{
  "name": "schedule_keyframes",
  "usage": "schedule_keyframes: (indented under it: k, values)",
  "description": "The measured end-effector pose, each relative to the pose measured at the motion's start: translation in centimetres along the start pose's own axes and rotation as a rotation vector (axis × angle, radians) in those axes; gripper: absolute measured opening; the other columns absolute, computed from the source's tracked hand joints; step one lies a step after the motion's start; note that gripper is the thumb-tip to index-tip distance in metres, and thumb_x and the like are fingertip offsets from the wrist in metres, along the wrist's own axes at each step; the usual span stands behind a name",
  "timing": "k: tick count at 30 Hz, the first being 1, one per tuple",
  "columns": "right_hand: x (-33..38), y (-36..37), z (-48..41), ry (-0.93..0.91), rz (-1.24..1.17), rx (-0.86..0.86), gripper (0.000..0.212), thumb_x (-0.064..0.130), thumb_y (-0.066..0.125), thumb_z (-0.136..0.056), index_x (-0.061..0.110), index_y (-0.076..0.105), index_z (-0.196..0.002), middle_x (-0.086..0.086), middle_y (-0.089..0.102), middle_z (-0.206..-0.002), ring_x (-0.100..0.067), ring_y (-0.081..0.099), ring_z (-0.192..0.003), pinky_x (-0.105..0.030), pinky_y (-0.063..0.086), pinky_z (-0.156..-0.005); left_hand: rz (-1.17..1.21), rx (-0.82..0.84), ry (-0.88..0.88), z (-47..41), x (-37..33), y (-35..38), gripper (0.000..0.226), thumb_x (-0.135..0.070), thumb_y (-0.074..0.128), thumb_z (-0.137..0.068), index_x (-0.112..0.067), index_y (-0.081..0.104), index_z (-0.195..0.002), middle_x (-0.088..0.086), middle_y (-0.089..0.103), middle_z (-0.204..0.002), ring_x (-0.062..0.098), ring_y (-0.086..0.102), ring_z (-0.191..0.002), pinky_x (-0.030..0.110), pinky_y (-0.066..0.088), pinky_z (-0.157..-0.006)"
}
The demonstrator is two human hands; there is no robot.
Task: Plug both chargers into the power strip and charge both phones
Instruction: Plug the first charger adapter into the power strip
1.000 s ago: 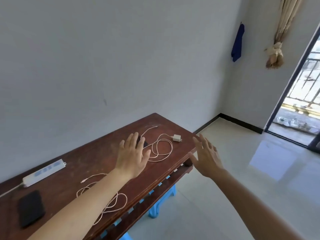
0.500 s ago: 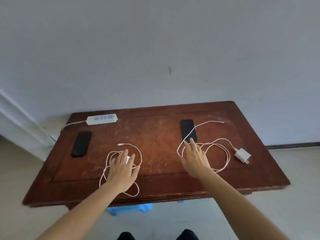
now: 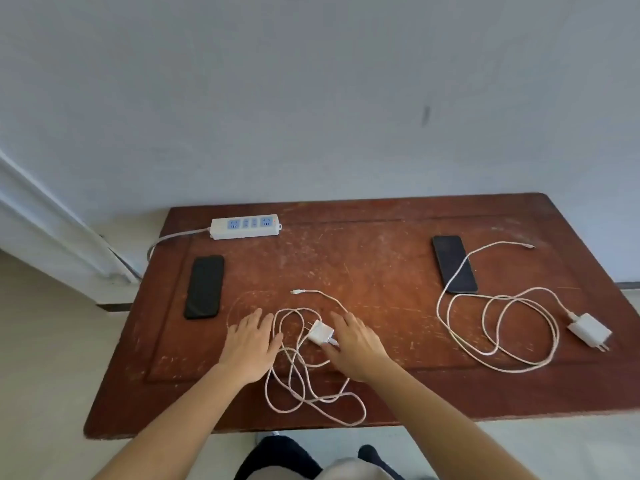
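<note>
I see my left hand and right hand spread flat, gripping nothing; the near charger lies between them, touching my right fingertips, its cable looped between my wrists.

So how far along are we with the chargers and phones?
Nothing is done yet: the power strip has all sockets free, and neither the left phone nor the right phone has a cable in it. In hand: the right hand and left hand are open on either side of the near charger. Left: plug in both, including the far charger, then connect both phones.
</note>
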State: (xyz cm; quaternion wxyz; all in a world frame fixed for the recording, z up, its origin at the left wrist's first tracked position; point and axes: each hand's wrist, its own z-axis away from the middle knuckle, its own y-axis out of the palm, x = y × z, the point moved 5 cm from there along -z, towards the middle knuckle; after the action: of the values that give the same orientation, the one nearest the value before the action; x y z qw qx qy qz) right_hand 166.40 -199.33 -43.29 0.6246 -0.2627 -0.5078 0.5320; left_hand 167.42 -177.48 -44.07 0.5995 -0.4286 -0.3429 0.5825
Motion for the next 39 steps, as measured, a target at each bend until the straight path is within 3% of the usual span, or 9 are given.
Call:
schedule_keyframes:
  k: [5,12,17,21,25,27,28,32,39]
  values:
    - [1.9,2.1,-1.5,0.166,0.112,0.041,0.047,0.040,0.056,-0.093,0.016,0.049,-0.132,-0.007,0.052,-0.129,-0.028,0.056,-0.115,-0.040,0.049,-0.092,-0.077,0.132,0.132,-0.7,3.7,2.9,0.064,-0.049,0.032,-0.105,-0.019,0.015,-0.159,0.008,0.009,-0.170,0.029,0.012,-0.154,0.048,0.027,-0.120]
    - [0.1,-3.3,-1.1,0.496,-0.026,-0.381,0.040,0.022,0.066,-0.086,0.014,0.055,-0.124,-0.010,0.053,-0.117,-0.029,0.063,-0.095,-0.043,0.045,-0.088,-0.085,0.059,0.234,-0.7,4.9,3.3,0.058,-0.045,0.032,-0.105,-0.023,0.025,-0.158,0.006,0.022,-0.167,0.028,0.026,-0.150,0.047,0.034,-0.115]
    - [-0.3,-7.3,-3.2,0.371,-0.059,-0.458,0.051,0.020,0.070,-0.089,0.014,0.048,-0.135,-0.014,0.052,-0.127,-0.036,0.067,-0.085,-0.044,0.055,-0.077,-0.091,0.076,0.236,-0.6,4.9,2.8,0.058,-0.043,0.032,-0.106,-0.022,0.023,-0.158,0.006,0.019,-0.168,0.029,0.024,-0.150,0.047,0.032,-0.117]
    - [0.2,-8.6,-5.7,0.263,-0.240,-0.419,0.050,0.040,0.064,-0.094,0.024,0.044,-0.137,-0.009,0.057,-0.123,-0.034,0.068,-0.086,-0.038,0.049,-0.063,-0.027,0.161,0.224,-0.9,5.1,1.8,0.056,-0.043,0.035,-0.106,-0.023,0.025,-0.158,0.003,0.013,-0.169,0.025,0.015,-0.154,0.047,0.027,-0.121]
    - [2.8,-8.7,-7.9,-0.017,-0.524,-0.437,0.049,0.054,0.065,-0.091,0.044,0.044,-0.134,0.011,0.062,-0.116,-0.003,0.067,-0.084,-0.023,0.054,-0.066,0.025,0.175,0.215,-1.2,5.7,1.1,0.052,-0.041,0.038,-0.106,-0.024,0.035,-0.155,-0.002,0.017,-0.169,0.019,0.018,-0.153,0.046,0.028,-0.121]
    - [3.9,-8.2,-8.7,-0.064,-0.492,-0.410,0.050,0.054,0.068,-0.088,0.046,0.046,-0.132,0.019,0.066,-0.099,0.005,0.065,-0.076,-0.015,0.049,-0.057,0.033,0.149,0.214,-1.0,6.0,1.0,0.050,-0.038,0.040,-0.106,-0.023,0.038,-0.153,-0.003,0.021,-0.168,0.017,0.020,-0.153,0.045,0.030,-0.120]
    - [4.2,-7.6,-9.2,-0.057,-0.406,-0.352,0.050,0.052,0.069,-0.088,0.044,0.048,-0.133,0.017,0.070,-0.095,0.000,0.067,-0.074,-0.019,0.047,-0.055,0.027,0.145,0.216,-0.9,6.1,1.0,0.050,-0.038,0.041,-0.106,-0.022,0.039,-0.153,-0.003,0.021,-0.167,0.017,0.021,-0.152,0.044,0.030,-0.120]
    - [4.0,-4.6,-10.3,0.084,-0.181,-0.147,0.048,0.036,0.064,-0.089,0.027,0.054,-0.135,-0.006,0.076,-0.111,-0.033,0.071,-0.096,-0.035,0.050,-0.066,0.023,0.154,0.206,-1.1,6.8,0.1,0.050,-0.040,0.042,-0.105,-0.021,0.042,-0.151,0.001,0.027,-0.166,0.020,0.025,-0.151,0.045,0.029,-0.120]
    - [6.2,-7.3,-12.6,0.361,-0.317,-0.466,0.058,0.044,0.045,-0.102,0.011,0.038,-0.149,-0.015,0.070,-0.125,-0.039,0.068,-0.106,-0.046,0.054,-0.084,0.017,0.102,0.226,-5.1,11.2,-4.9,0.054,-0.044,0.043,-0.104,-0.023,0.037,-0.153,0.003,0.027,-0.165,0.024,0.027,-0.150,0.047,0.029,-0.120]
